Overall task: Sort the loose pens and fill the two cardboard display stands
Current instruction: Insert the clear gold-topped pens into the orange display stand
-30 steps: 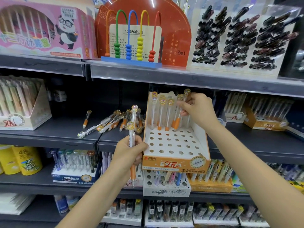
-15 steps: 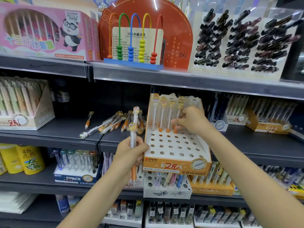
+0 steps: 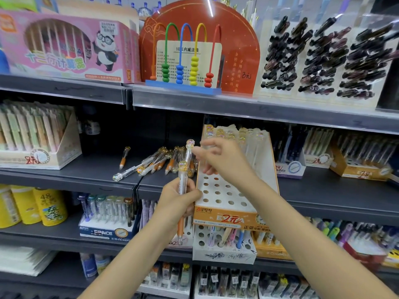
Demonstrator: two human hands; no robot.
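Observation:
My left hand (image 3: 174, 201) grips two clear pens with orange grips (image 3: 183, 180), held upright just left of the orange-and-white cardboard display stand (image 3: 218, 217). My right hand (image 3: 224, 162) hovers in front of the stand. Its thumb and forefinger are slightly apart beside the bubble top of the taller held pen (image 3: 190, 145); the blur hides whether they touch it. Several pens (image 3: 230, 134) stand in the stand's back row, and the front holes are bare. A pile of loose pens (image 3: 155, 162) lies on the shelf to the left. A second orange stand (image 3: 356, 172) sits far right.
One stray pen (image 3: 124, 157) lies apart on the dark shelf (image 3: 86, 169). A beige pen box (image 3: 43, 156) stands at the left. The shelf above carries a bead abacus (image 3: 183, 72) and a pink box (image 3: 64, 46). Lower shelves hold more pen boxes.
My right hand has left the pen it set in the stand's back row and moved left to the top of the pens in my left hand. My left hand has stayed put.

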